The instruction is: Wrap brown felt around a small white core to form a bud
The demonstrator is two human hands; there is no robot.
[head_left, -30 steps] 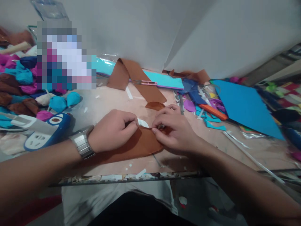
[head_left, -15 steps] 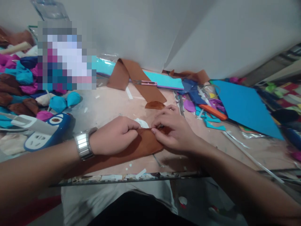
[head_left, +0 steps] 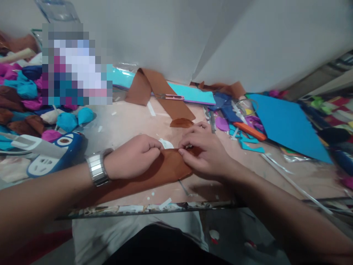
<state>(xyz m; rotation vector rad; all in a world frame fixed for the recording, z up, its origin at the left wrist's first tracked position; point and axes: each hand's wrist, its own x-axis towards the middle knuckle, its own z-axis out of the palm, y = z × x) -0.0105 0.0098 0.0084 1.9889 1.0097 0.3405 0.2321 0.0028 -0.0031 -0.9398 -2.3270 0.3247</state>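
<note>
Table point(head_left: 127, 117) was cluttered: colored wrapped bundles point(head_left: 24, 88) far left, blue-and-white socket block point(head_left: 45, 165) with a white plug point(head_left: 35, 143) near left, just beside the left forearm. Far side: folded brown strip point(head_left: 162, 90) lying over turquoise sheets point(head_left: 200, 95), pink-handled snips point(head_left: 173, 97) on top. Right: orange tool point(head_left: 250, 131) and blue sheet point(head_left: 289, 125), both clear of the hands. Small brown piece point(head_left: 180, 123) sat just beyond the right hand point(head_left: 205, 152), white scrap point(head_left: 167, 144) just beyond the work. Vs 1 s earlier: left hand point(head_left: 132, 156) had shifted slightly right, knuckles lower; right hand about the same spot. Brown strip point(head_left: 165, 165) lay flat at the near side, running left under the left forearm. Left fingers curled, pinched together on its far edge, contact partly hidden. Right thumb and fingers clamped on that edge near its right end, other fingers bent above the table. Wrists low, forearms coming in from both sides.
</note>
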